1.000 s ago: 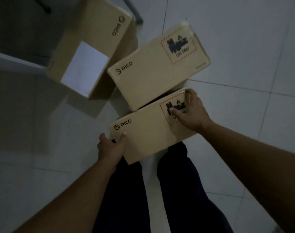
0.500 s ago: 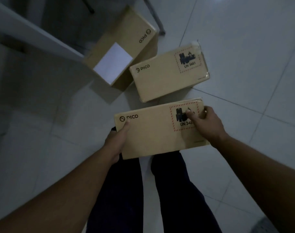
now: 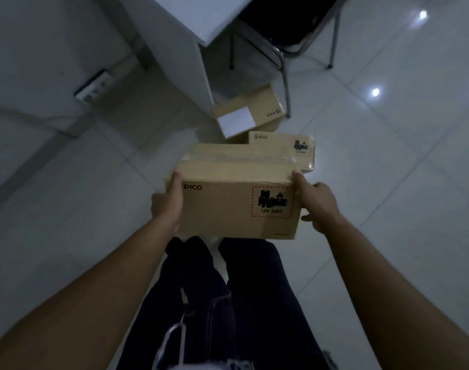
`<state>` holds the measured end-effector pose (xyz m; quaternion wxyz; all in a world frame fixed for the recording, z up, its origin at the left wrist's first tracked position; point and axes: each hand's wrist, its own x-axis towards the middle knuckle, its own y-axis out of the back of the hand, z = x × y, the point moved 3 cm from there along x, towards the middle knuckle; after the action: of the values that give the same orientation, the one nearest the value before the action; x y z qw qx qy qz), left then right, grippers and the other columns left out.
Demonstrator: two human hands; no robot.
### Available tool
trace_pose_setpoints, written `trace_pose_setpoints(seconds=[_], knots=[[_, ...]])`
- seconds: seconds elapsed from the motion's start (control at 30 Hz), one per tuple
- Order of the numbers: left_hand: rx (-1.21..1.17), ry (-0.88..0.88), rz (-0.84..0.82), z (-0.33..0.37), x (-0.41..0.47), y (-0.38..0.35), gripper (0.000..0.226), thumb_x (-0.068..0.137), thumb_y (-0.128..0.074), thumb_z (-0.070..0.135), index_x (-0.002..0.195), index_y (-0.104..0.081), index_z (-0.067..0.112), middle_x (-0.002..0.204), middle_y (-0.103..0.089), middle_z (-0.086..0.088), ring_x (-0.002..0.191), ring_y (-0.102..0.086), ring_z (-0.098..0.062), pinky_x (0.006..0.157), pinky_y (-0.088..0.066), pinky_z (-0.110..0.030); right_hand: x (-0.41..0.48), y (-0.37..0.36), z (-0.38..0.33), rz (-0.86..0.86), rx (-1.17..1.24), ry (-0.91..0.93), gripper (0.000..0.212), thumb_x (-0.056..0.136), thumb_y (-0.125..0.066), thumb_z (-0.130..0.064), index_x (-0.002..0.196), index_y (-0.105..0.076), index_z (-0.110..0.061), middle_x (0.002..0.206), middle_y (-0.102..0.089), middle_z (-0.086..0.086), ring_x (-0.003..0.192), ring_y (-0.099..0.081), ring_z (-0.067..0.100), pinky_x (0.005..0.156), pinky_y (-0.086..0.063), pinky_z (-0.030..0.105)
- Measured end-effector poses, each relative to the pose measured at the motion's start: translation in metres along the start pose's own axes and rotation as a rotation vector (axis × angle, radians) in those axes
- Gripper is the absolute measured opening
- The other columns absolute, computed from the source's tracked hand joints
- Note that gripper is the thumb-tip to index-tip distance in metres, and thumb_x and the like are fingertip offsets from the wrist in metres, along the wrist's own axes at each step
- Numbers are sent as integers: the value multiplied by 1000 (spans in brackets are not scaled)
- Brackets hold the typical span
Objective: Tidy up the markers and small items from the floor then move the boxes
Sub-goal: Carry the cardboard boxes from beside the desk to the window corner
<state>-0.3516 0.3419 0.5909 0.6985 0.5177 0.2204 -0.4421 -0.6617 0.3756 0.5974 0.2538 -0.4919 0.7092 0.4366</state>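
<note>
Spreading wide below both hands, the glossy tiled floor [image 3: 401, 188] looked a hard landing should anything fall. Beyond the hands stood the white counter [image 3: 196, 20], and beside it a chair leg [image 3: 284, 84], near enough that a swung corner might clip them. The held box [image 3: 228, 209], PICO cardboard with a UN 3481 battery mark, hung clear of the floor between the hands; a drop could harm whatever cells it carried. Just past it two more boxes lay on the floor, the taped box [image 3: 281, 141] partly hidden behind the held one and the labelled box [image 3: 244, 116] further off, easy to stumble on in such dim light. The left hand [image 3: 167, 206] clasped one end, thumb over the top edge; the right hand [image 3: 317, 206] gripped the other end with thumb on the corner and fingers loosely spread, so that side seemed likelier to slip.
</note>
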Motion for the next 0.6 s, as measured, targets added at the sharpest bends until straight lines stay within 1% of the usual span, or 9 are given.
trace_pose_setpoints(seconds=[0.07, 0.17, 0.2, 0.27, 0.33, 0.37, 0.43, 0.5, 0.6], knots=[[-102, 9, -32, -16, -8, 34, 95, 69, -46, 81, 136, -46, 14, 130, -55, -10, 110, -55, -28, 96, -49, -42, -26, -16, -13, -44, -43, 71, 46, 83, -54, -55, 111, -51, -18, 100, -64, 3, 92, -62, 24, 68, -54, 39], [-233, 26, -25, -47, -11, 89, 86, 73, -49, 74, 133, -49, 13, 125, -57, -11, 107, -57, -29, 93, -49, -43, -63, -52, -23, -133, -144, 105, 37, 80, -52, -48, 103, -55, -19, 106, -64, 9, 96, -61, 29, 82, -53, 49], [-265, 30, -1, -56, -10, 104, 86, 72, -50, 74, 133, -48, 12, 125, -57, -12, 106, -57, -31, 92, -50, -44, -73, -63, -24, -159, -164, 100, 42, 80, -51, -50, 106, -55, -17, 110, -63, 12, 99, -60, 32, 84, -53, 50], [-334, -1, 60, -77, -11, 144, 87, 73, -51, 72, 133, -46, 10, 126, -56, -13, 107, -56, -32, 88, -51, -43, -100, -97, -25, -213, -220, 94, 62, 78, -45, -55, 124, -49, -13, 118, -58, 12, 103, -56, 33, 83, -51, 48], [-377, -50, 132, -95, -12, 181, 83, 76, -51, 69, 132, -45, 8, 127, -55, -14, 107, -55, -32, 84, -49, -40, -126, -131, -28, -265, -257, 111, 68, 78, -42, -58, 131, -42, -15, 121, -55, 13, 105, -53, 34, 83, -50, 51], [-390, -64, 163, -100, -12, 192, 81, 78, -51, 68, 131, -45, 6, 126, -55, -15, 106, -55, -32, 82, -49, -40, -135, -142, -28, -303, -239, 106, 69, 79, -44, -60, 133, -39, -16, 121, -56, 14, 105, -54, 35, 81, -51, 54], [-462, -79, 217, -122, -11, 239, 79, 80, -51, 67, 128, -43, 4, 122, -54, -13, 101, -55, -30, 79, -47, -39, -164, -185, -30, -430, -206, 127, 75, 80, -55, -64, 136, -36, -19, 120, -59, 17, 102, -59, 39, 68, -55, 56], [-520, -82, 241, -151, -9, 290, 80, 79, -51, 69, 128, -42, 5, 118, -53, -11, 97, -54, -28, 76, -45, -37, -198, -230, -31, -538, -184, 157, 81, 73, -68, -63, 133, -39, -16, 116, -63, 19, 96, -65, 42, 58, -55, 59], [-596, -120, 293, -198, -7, 364, 82, 77, -51, 72, 128, -45, 7, 118, -56, -8, 98, -55, -27, 75, -45, -36, -245, -297, -31, -598, -217, 263, 75, 71, -75, -54, 123, -46, -9, 103, -70, 20, 85, -70, 39, 58, -56, 59]])
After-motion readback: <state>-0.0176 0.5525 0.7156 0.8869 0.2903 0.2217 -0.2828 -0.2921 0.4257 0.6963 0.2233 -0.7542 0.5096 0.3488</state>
